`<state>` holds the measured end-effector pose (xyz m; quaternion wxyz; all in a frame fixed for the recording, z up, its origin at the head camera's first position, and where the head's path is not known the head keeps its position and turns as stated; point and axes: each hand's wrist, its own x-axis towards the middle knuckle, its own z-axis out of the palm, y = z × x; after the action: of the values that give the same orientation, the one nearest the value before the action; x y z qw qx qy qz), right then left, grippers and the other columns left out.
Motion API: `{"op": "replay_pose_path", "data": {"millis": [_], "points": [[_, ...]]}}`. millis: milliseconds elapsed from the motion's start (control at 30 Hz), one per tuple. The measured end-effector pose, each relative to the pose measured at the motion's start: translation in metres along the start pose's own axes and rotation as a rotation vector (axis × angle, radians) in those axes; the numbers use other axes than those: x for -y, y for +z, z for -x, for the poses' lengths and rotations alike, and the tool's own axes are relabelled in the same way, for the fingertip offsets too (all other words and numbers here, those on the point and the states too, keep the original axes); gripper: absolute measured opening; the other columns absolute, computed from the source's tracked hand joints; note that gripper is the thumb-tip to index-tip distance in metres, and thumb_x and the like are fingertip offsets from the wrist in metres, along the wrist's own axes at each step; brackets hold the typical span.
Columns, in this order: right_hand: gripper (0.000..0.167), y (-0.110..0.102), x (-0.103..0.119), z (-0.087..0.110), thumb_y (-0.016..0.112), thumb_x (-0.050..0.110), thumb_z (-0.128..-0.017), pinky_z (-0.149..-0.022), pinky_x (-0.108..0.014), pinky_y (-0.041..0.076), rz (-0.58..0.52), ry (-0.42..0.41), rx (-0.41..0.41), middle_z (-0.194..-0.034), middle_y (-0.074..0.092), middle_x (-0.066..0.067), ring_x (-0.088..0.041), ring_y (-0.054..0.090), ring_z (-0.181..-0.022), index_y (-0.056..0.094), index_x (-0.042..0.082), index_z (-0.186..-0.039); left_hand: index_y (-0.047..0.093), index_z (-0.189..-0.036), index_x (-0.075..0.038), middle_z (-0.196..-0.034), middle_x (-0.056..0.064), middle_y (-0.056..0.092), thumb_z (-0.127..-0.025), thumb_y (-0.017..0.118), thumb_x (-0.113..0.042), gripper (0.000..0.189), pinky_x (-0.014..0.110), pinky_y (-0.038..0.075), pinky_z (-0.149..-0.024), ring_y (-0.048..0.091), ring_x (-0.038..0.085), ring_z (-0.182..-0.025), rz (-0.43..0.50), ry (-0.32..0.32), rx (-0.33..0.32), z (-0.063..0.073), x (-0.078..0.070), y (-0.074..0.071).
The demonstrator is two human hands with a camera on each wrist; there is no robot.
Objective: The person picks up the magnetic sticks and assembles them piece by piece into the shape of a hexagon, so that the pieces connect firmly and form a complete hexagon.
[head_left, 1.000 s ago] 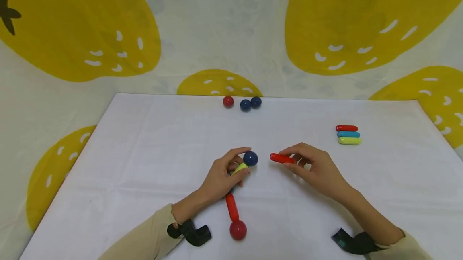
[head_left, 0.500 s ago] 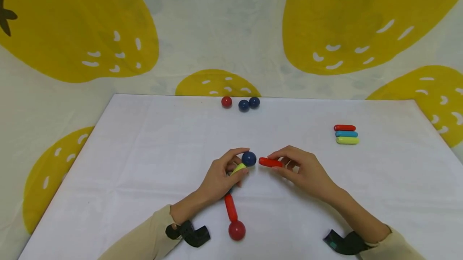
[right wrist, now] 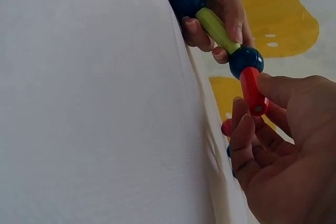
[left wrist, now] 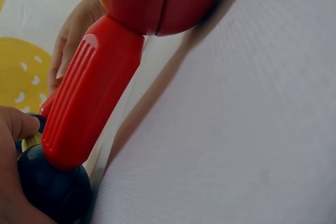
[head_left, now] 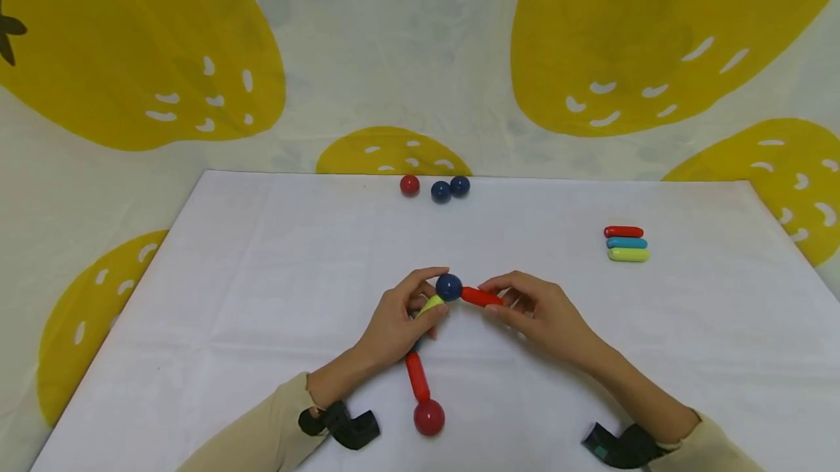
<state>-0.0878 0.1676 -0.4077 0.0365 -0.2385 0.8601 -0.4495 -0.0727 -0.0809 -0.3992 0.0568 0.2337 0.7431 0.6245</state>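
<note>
My left hand [head_left: 398, 311] grips a yellow-green rod [right wrist: 217, 29] that joins two dark blue balls. One blue ball [head_left: 449, 287] sits by the left fingertips; the other blue ball [left wrist: 54, 186] is lower, mostly behind the hand in the head view. From that lower ball a red rod [head_left: 417, 377] runs toward me to a red ball [head_left: 429, 417]. My right hand [head_left: 538, 311] pinches a second red rod [right wrist: 254, 90] between thumb and fingers. Its near end touches the upper blue ball, and its free end points at the right palm.
At the table's far edge lie a loose red ball [head_left: 410, 185] and two blue balls [head_left: 441, 192]. To the right are a red rod [head_left: 623, 231], a blue rod [head_left: 626, 243] and a yellow-green rod [head_left: 628, 255], side by side on the white tabletop [head_left: 295, 238].
My right hand has moved left with its red rod, closing the gap until the rod meets the upper blue ball. The left hand has stayed almost still, holding the chain.
</note>
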Motion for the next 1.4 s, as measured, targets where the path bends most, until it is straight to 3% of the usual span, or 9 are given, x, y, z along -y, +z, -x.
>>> {"op": "replay_pose_path", "data": {"millis": [167, 333, 467, 633, 833, 967, 1133, 1267, 1400], "points": [[0.033, 0.002, -0.001, 0.0, 0.071, 0.015, -0.087, -0.064, -0.025, 0.051, -0.06, 0.141, 0.028, -0.086, 0.061, 0.002, -0.016, 0.058, -0.073, 0.063, 0.021, -0.118, 0.045, -0.136, -0.003, -0.09, 0.012, 0.06, -0.091, 0.059, 0.002, 0.047, 0.022, 0.038, -0.054, 0.058, 0.034, -0.057, 0.002, -0.038, -0.01, 0.0, 0.001, -0.002], [0.033, 0.004, -0.003, 0.0, 0.068, 0.012, -0.089, -0.068, -0.026, 0.053, -0.141, 0.195, 0.017, -0.091, 0.063, -0.003, -0.018, 0.061, -0.074, 0.061, 0.017, -0.121, 0.042, -0.139, -0.005, -0.091, 0.016, 0.059, -0.093, 0.058, -0.001, 0.048, 0.024, 0.04, -0.057, 0.059, 0.037, -0.06, 0.089, -0.112, -0.037, -0.002, 0.015, -0.002], [0.032, 0.007, -0.005, 0.0, 0.065, 0.013, -0.092, -0.07, -0.027, 0.054, -0.219, 0.218, 0.0, -0.097, 0.064, -0.006, -0.019, 0.064, -0.078, 0.059, 0.016, -0.123, 0.038, -0.138, -0.008, -0.093, 0.018, 0.055, -0.095, 0.058, -0.004, 0.048, 0.024, 0.043, -0.059, 0.059, 0.037, -0.063, 0.199, -0.191, -0.064, -0.003, 0.029, -0.001], [0.032, 0.008, -0.006, 0.0, 0.066, 0.016, -0.091, -0.071, -0.027, 0.054, -0.242, 0.207, -0.003, -0.099, 0.065, -0.005, -0.018, 0.065, -0.08, 0.059, 0.016, -0.123, 0.034, -0.13, -0.006, -0.092, 0.017, 0.056, -0.094, 0.061, -0.008, 0.045, 0.025, 0.048, -0.061, 0.059, 0.028, -0.063, 0.3, -0.247, -0.063, -0.003, 0.028, 0.003], [0.033, 0.011, -0.004, 0.001, 0.066, 0.015, -0.091, -0.077, -0.027, 0.053, -0.274, 0.179, 0.046, -0.103, 0.066, -0.004, -0.018, 0.066, -0.083, 0.06, 0.017, -0.123, 0.031, -0.12, -0.006, -0.092, 0.013, 0.056, -0.091, 0.067, -0.018, 0.048, 0.025, 0.051, -0.064, 0.06, 0.024, -0.066, 0.267, -0.297, -0.089, 0.002, 0.022, 0.011], [0.034, 0.013, -0.002, 0.002, 0.066, 0.009, -0.091, -0.079, -0.027, 0.052, -0.289, 0.152, 0.092, -0.106, 0.065, -0.003, -0.018, 0.067, -0.084, 0.06, 0.016, -0.124, 0.049, -0.119, -0.011, -0.093, 0.006, 0.057, -0.088, 0.07, -0.021, 0.039, 0.025, 0.048, -0.066, 0.06, 0.022, -0.072, 0.103, -0.255, -0.113, 0.006, 0.022, 0.01], [0.03, 0.013, -0.002, 0.001, 0.067, 0.012, -0.09, -0.078, -0.027, 0.053, -0.247, 0.129, 0.057, -0.104, 0.066, -0.001, -0.016, 0.066, -0.084, 0.062, 0.016, -0.12, 0.066, -0.112, -0.015, -0.094, -0.004, 0.06, -0.086, 0.073, -0.021, 0.028, 0.029, 0.045, -0.078, 0.055, 0.014, -0.087, -0.125, -0.105, -0.105, 0.002, 0.03, 0.002], [0.027, 0.008, -0.005, -0.001, 0.066, 0.016, -0.091, -0.076, -0.026, 0.053, -0.204, 0.143, 0.026, -0.102, 0.066, 0.0, -0.015, 0.065, -0.084, 0.063, 0.016, -0.117, 0.066, -0.116, -0.016, -0.097, -0.007, 0.06, -0.088, 0.07, -0.019, 0.028, 0.03, 0.045, -0.084, 0.054, 0.011, -0.092, -0.159, -0.027, -0.068, -0.002, 0.037, -0.002], [0.024, 0.004, -0.009, -0.005, 0.064, 0.018, -0.093, -0.071, -0.025, 0.052, -0.143, 0.163, -0.03, -0.095, 0.066, 0.001, -0.015, 0.062, -0.081, 0.064, 0.016, -0.116, 0.064, -0.118, -0.017, -0.093, -0.008, 0.059, -0.094, 0.061, -0.018, 0.024, 0.028, 0.044, -0.073, 0.053, 0.012, -0.082, -0.186, 0.019, -0.047, -0.002, 0.039, -0.002]]}}
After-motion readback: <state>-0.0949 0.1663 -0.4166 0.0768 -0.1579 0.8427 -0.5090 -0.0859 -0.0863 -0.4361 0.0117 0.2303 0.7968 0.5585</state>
